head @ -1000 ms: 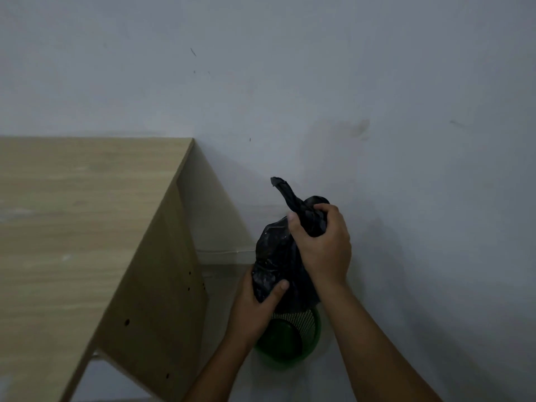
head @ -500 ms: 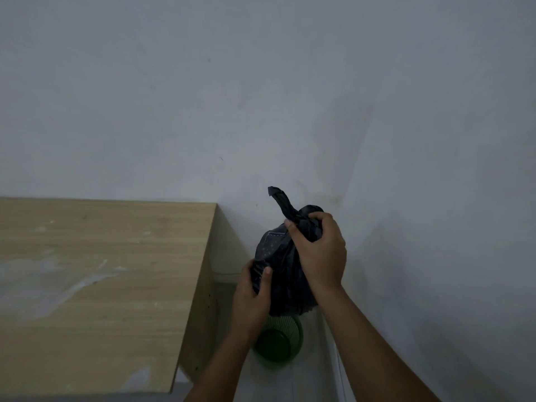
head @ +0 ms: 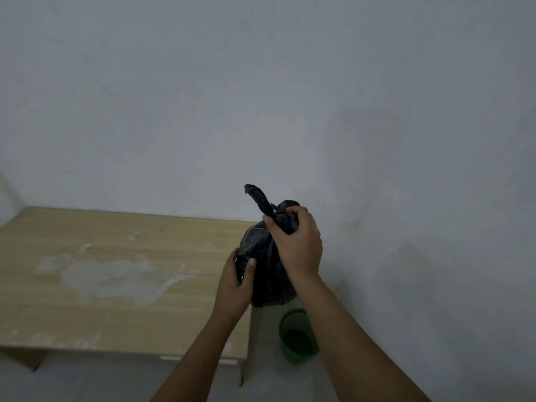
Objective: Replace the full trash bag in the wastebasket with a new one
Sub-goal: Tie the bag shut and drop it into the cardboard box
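Above green wastebasket (head: 298,335) | right hand (head: 295,242) grips trash bag (head: 268,274) knot | left hand (head: 236,282) apparently clasps side

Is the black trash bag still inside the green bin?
Out. Both hands hold the black trash bag up in the air, clear above the green wastebasket on the floor.

1 black bag (head: 266,274), 1 green wastebasket (head: 295,335), 1 wooden table (head: 116,285), 2 hands.

Both bare forearms reach forward and upward from the lower edge. The right hand (head: 295,242) is higher, its fingers curled tightly around the knotted neck of the black trash bag (head: 265,274). The left hand (head: 236,281) is lower and grips the bag's side, thumb pressed on it.
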